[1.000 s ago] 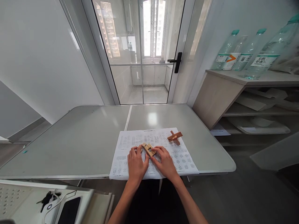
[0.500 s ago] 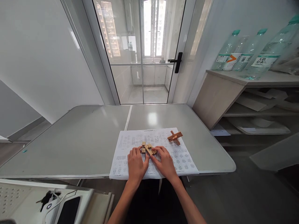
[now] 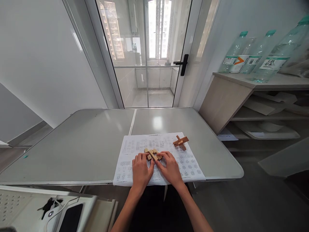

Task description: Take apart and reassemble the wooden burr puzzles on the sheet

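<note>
Centrally, blocks (image 3: 154,156) lie on sheet (image 3: 166,144), cross (image 3: 180,142) near sheet's right edge. Sheet overhangs near edge of table (image 3: 96,148); table stretches wide leftward, less rightward. Door (image 3: 159,77) past far edge, shelf (image 3: 227,93) at right. Left hand (image 3: 141,169) and right hand (image 3: 171,169) palms down, thumbs facing, fingers narrow, holding blocks from either side, forearms (image 3: 195,206) angled inward.

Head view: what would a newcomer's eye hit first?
The pale notched wooden pieces between the left hand and right hand, over a printed sheet at the table's near edge. Next, the orange-brown wooden cross at the sheet's far right corner. Then the green-capped bottles atop the shelf unit, far right.
</note>
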{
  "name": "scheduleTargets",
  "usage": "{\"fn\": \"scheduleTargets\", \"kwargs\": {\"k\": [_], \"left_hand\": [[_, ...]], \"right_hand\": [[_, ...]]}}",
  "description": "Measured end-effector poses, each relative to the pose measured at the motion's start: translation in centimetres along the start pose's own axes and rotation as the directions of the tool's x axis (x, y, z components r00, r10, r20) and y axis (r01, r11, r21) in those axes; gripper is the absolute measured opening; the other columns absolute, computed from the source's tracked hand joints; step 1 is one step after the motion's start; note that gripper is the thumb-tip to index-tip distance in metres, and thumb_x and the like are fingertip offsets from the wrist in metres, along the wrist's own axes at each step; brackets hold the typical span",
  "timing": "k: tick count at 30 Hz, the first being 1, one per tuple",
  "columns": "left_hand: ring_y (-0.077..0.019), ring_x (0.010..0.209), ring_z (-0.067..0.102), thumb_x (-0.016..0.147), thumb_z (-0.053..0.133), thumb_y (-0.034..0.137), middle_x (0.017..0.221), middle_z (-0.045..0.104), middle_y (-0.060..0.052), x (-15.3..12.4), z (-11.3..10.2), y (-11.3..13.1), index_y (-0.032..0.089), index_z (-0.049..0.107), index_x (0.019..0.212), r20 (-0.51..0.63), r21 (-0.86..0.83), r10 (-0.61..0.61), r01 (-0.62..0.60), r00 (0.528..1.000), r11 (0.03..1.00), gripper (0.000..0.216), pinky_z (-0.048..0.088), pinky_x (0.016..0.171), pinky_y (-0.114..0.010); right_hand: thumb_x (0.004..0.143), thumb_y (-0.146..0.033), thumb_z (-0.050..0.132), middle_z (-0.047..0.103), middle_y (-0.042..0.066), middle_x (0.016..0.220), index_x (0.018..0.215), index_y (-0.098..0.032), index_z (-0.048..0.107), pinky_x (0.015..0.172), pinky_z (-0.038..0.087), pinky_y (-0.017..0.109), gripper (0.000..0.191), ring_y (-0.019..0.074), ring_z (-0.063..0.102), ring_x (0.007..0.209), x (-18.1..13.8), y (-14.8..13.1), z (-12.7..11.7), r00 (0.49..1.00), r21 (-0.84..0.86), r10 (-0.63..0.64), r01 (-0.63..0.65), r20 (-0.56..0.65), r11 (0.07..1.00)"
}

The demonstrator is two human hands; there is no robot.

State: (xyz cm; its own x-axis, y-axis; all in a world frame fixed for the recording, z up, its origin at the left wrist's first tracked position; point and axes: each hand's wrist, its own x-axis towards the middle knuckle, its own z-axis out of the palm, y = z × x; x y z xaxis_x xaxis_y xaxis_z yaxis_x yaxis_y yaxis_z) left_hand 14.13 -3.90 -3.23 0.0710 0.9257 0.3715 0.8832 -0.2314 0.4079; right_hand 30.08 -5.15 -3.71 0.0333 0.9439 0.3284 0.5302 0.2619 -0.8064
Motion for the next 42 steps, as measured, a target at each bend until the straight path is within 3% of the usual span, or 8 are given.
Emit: {"fn": "scheduleTargets", "kwargs": {"k": [7,14,21,28,42], "left_hand": [[-0.0290,0.098,0.065,0.085,0.068,0.033,0.100,0.069,-0.006,-0.01,-0.42,0.58,0.022,0.059,0.098,0.005,-0.034,-0.032,0.032,0.999,0.999,0.019,0.046,0.087,-0.044],[-0.0279,0.095,0.066,0.078,0.073,0.032,0.100,0.064,-0.005,-0.24,-0.36,0.56,0.022,0.049,0.105,-0.006,-0.134,-0.047,0.046,0.999,0.990,0.038,0.049,0.090,-0.046],[-0.0241,0.097,0.066,0.089,0.070,0.040,0.134,0.049,-0.010,-0.23,-0.66,0.40,0.028,0.056,0.127,0.000,-0.173,0.006,-0.006,1.000,0.985,0.043,0.054,0.093,-0.046],[-0.0221,0.096,0.065,0.098,0.062,0.044,0.132,0.048,-0.008,-0.15,-0.47,0.03,0.031,0.068,0.122,-0.015,-0.144,0.028,-0.030,0.999,0.989,0.027,0.055,0.093,-0.045],[-0.0212,0.089,0.067,0.099,0.060,0.045,0.130,0.052,-0.009,0.12,-0.61,-0.21,0.025,0.070,0.110,-0.032,-0.128,0.025,-0.029,0.999,0.991,0.025,0.058,0.088,-0.044]], "right_hand": [[0.097,-0.028,0.063,0.067,0.008,0.120,0.115,-0.027,0.069,0.097,0.055,0.045,0.019,0.0292,0.065,0.114,0.05,0.11,-0.01,1.000,0.017,0.003,-0.003,0.015,1.000],[0.096,-0.026,0.064,0.069,0.006,0.121,0.118,-0.028,0.069,0.100,0.053,0.043,0.023,0.0270,0.065,0.113,0.07,-0.01,-0.35,0.999,0.038,-0.011,0.009,0.050,0.999],[0.103,-0.033,0.051,0.074,0.008,0.119,0.120,-0.025,0.070,0.100,0.053,0.043,0.026,0.0261,0.068,0.112,0.16,0.37,-0.32,0.998,0.092,0.004,-0.010,0.065,0.996],[0.106,-0.036,0.045,0.076,0.007,0.118,0.118,-0.026,0.071,0.100,0.053,0.042,0.031,0.0253,0.069,0.113,0.21,0.27,-0.43,0.998,0.119,0.005,-0.014,0.069,0.993],[0.104,-0.036,0.052,0.076,0.006,0.116,0.116,-0.027,0.072,0.099,0.055,0.042,0.025,0.0252,0.070,0.112,0.21,0.24,-0.49,0.998,0.124,0.004,-0.012,0.060,0.992]]}}
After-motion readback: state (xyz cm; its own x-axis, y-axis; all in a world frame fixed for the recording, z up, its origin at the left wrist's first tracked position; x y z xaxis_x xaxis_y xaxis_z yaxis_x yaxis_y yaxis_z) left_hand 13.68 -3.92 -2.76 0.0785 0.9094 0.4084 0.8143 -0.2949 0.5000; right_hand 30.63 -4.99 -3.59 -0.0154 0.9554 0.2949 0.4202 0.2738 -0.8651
